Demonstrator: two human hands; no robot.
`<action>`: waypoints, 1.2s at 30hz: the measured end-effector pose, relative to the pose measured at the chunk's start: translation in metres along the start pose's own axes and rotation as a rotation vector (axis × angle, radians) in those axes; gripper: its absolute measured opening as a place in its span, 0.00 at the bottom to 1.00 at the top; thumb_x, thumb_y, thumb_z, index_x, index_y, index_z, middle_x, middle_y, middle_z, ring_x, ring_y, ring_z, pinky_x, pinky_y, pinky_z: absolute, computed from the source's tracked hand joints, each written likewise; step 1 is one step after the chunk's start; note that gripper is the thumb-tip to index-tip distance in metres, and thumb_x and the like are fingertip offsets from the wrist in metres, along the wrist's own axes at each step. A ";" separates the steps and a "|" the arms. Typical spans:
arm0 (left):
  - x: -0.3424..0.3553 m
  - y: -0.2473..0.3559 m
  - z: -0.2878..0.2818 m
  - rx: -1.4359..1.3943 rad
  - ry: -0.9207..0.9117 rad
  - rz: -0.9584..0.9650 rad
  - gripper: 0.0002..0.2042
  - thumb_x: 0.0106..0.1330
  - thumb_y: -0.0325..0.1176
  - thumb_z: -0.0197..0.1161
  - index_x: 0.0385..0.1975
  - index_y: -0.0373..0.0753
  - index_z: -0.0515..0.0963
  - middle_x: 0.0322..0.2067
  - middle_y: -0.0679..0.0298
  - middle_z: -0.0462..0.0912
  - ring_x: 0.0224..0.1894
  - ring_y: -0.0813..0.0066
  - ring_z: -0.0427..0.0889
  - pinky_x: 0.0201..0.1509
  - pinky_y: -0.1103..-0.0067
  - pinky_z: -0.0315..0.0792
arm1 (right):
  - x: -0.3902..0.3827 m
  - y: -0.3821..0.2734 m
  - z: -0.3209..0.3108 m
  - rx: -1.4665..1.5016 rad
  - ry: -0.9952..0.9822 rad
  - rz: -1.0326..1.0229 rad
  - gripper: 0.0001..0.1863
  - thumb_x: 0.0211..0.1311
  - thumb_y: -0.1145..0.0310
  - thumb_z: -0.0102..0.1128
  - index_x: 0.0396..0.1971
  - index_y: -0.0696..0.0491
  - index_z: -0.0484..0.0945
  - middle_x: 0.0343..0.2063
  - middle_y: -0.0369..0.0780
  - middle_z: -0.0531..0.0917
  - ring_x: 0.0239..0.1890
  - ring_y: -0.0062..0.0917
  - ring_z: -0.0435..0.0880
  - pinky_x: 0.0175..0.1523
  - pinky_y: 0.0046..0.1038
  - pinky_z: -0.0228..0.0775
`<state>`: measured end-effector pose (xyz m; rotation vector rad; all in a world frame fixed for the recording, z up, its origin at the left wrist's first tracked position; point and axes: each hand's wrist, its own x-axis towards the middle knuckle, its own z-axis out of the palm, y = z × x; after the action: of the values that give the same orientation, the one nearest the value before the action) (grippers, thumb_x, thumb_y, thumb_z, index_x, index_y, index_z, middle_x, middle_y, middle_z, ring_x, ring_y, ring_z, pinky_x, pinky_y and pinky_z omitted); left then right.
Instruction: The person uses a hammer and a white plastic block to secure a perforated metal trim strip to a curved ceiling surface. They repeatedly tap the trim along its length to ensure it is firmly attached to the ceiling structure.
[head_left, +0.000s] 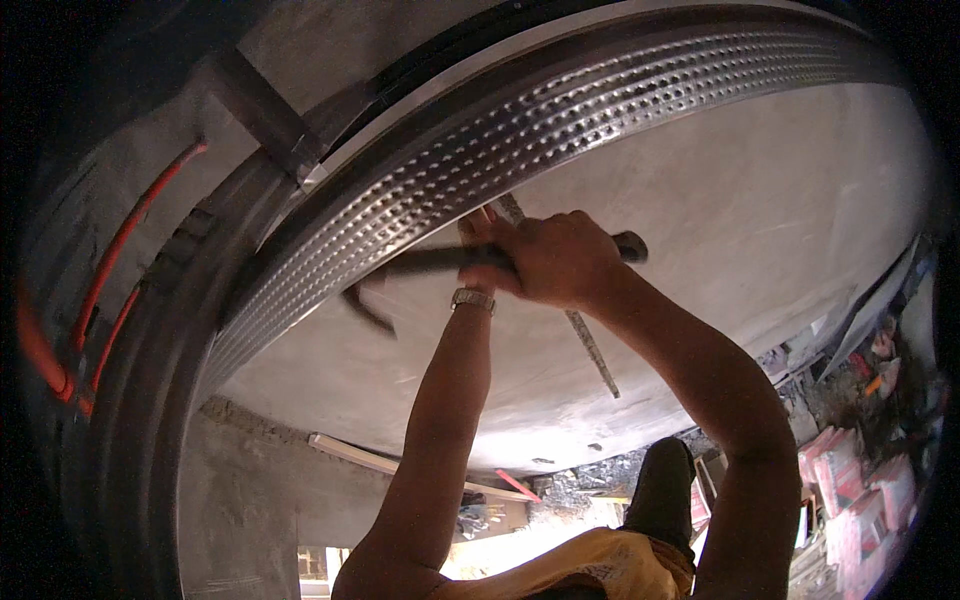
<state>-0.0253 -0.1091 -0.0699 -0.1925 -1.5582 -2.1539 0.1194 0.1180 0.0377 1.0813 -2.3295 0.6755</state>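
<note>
- A dark hammer (440,262) lies across the middle of the frame, its handle running left to right and its blurred head hanging down at the left end, close under the dimpled metal band.
- The right hand (555,260) is closed in a fist round the hammer's handle at centre frame; the butt of the handle sticks out to the right of the knuckles.
- The left hand (478,232) is raised just behind and left of the right hand, mostly hidden by it; whether it grips anything I cannot tell. A metal wristwatch (473,299) sits on that wrist.
- A thin ribbed steel rod (590,345) slants from behind the hands down to the lower right, lying against the smooth grey plastered surface (760,210).
- The dimpled metal band (480,150) curves from lower left up to the upper right, just above the hands.
- Red conduit pipes (125,245) run along the rough wall at the far left.
- At lower right, rubble and pinkish sacks (860,490) lie on the ground; a dark shoe (662,490) shows near the lower centre.
</note>
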 end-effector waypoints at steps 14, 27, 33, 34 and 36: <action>-0.008 0.009 0.017 0.343 0.064 0.164 0.26 0.72 0.58 0.40 0.21 0.43 0.62 0.14 0.75 0.61 0.15 0.84 0.58 0.17 0.81 0.55 | -0.005 -0.012 -0.014 0.010 -0.075 -0.051 0.38 0.63 0.34 0.41 0.42 0.60 0.73 0.22 0.46 0.82 0.27 0.38 0.85 0.34 0.39 0.78; -0.027 0.022 0.029 0.399 0.042 0.215 0.26 0.74 0.55 0.38 0.25 0.38 0.68 0.18 0.72 0.66 0.21 0.82 0.64 0.24 0.79 0.63 | 0.002 -0.011 -0.004 -0.140 0.142 -0.193 0.41 0.62 0.31 0.36 0.48 0.58 0.70 0.23 0.45 0.83 0.26 0.38 0.85 0.32 0.39 0.79; -0.009 0.013 0.033 0.421 0.055 0.423 0.27 0.73 0.56 0.39 0.27 0.36 0.69 0.19 0.71 0.65 0.22 0.79 0.64 0.24 0.77 0.63 | 0.025 0.025 -0.002 0.019 0.001 0.237 0.36 0.65 0.35 0.38 0.38 0.58 0.76 0.22 0.48 0.82 0.28 0.43 0.84 0.37 0.43 0.77; -0.010 0.009 0.027 0.364 0.066 0.460 0.27 0.73 0.57 0.39 0.28 0.36 0.69 0.19 0.70 0.65 0.23 0.78 0.64 0.24 0.77 0.63 | 0.020 0.018 0.004 0.010 -0.015 0.191 0.36 0.65 0.35 0.39 0.39 0.57 0.76 0.22 0.47 0.82 0.28 0.42 0.84 0.36 0.43 0.77; -0.021 0.021 0.026 0.190 0.039 0.233 0.29 0.72 0.59 0.39 0.29 0.34 0.70 0.19 0.69 0.66 0.23 0.77 0.64 0.24 0.77 0.62 | 0.004 0.001 -0.006 0.009 -0.113 0.095 0.35 0.64 0.34 0.40 0.42 0.55 0.76 0.21 0.45 0.82 0.28 0.40 0.85 0.35 0.41 0.77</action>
<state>-0.0019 -0.0837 -0.0505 -0.2542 -1.6206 -1.8108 0.1177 0.1198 0.0448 1.0428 -2.4899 0.6768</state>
